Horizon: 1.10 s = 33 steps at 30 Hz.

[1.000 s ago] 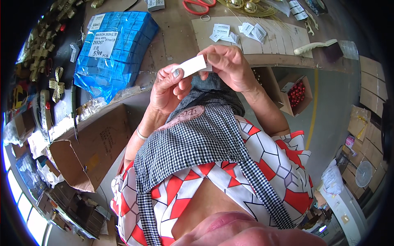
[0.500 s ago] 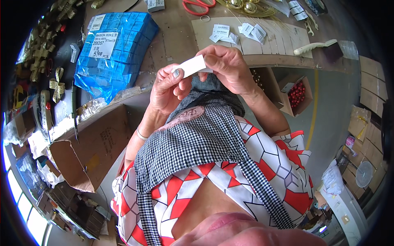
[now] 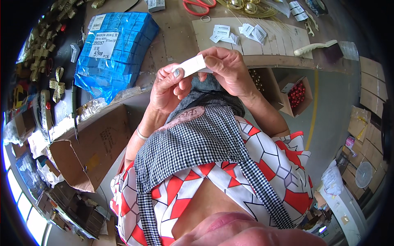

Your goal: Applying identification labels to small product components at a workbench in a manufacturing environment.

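Between my two hands is a small white paper tag [image 3: 192, 66], held up in front of the table's near edge. My left hand [image 3: 167, 85] pinches its left end, thumb on top and the other fingers curled under. At the right end, the thumb and fingers of my right hand [image 3: 225, 69] close on it. Whether it is one tag or a few stacked together I cannot tell. Beyond my hands, two small piles of printed white tags, the left pile [image 3: 223, 33] and the right pile [image 3: 255, 33], lie on a cardboard sheet [image 3: 283, 45].
A blue plastic-wrapped pack [image 3: 123, 49] lies to the left, near gold ribbon bows [image 3: 57, 85]. Red-handled scissors [image 3: 198, 5], gold baubles [image 3: 250, 7] and a brush [image 3: 316, 47] lie farther back. Cartons stand below the table, one with red berries [image 3: 296, 97]; another open carton [image 3: 90, 147] is at left.
My right thumb and fingers have shifted very slightly at the tag's right end. The tag and my left hand look almost unmoved.
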Each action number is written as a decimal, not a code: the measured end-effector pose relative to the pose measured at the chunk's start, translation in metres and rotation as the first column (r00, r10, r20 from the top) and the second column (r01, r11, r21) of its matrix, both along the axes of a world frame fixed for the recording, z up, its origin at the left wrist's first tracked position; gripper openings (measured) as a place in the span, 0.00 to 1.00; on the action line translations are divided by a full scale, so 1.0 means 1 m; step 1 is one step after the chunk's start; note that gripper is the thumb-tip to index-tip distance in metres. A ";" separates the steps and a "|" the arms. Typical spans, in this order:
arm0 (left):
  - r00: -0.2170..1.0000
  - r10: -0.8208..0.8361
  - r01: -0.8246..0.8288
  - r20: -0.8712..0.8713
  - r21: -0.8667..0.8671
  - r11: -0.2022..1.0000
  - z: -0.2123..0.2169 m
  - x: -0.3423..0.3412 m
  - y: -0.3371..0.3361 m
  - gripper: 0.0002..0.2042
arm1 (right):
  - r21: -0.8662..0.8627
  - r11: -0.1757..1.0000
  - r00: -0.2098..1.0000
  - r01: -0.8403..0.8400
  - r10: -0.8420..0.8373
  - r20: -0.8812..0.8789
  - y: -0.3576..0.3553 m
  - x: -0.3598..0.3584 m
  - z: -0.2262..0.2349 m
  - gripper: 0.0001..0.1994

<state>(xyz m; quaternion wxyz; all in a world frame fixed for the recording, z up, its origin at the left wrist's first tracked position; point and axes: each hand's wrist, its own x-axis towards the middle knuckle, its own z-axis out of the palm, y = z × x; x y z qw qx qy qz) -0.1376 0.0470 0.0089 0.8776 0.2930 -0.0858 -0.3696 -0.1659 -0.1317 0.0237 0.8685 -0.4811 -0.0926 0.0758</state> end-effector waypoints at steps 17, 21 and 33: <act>0.999 0.014 -0.016 0.032 0.069 0.998 0.000 0.001 0.000 0.11 | -0.045 0.995 0.996 0.086 -0.086 0.004 0.005 -0.001 -0.002 0.10; 0.999 0.013 -0.012 -0.031 0.035 0.999 0.001 0.004 0.001 0.09 | 0.004 0.997 0.997 0.081 -0.081 0.005 0.007 0.000 0.001 0.11; 1.000 -0.006 0.004 0.019 0.071 0.997 0.003 0.008 0.002 0.08 | -0.039 0.998 0.999 0.044 -0.043 0.021 0.004 0.003 -0.005 0.12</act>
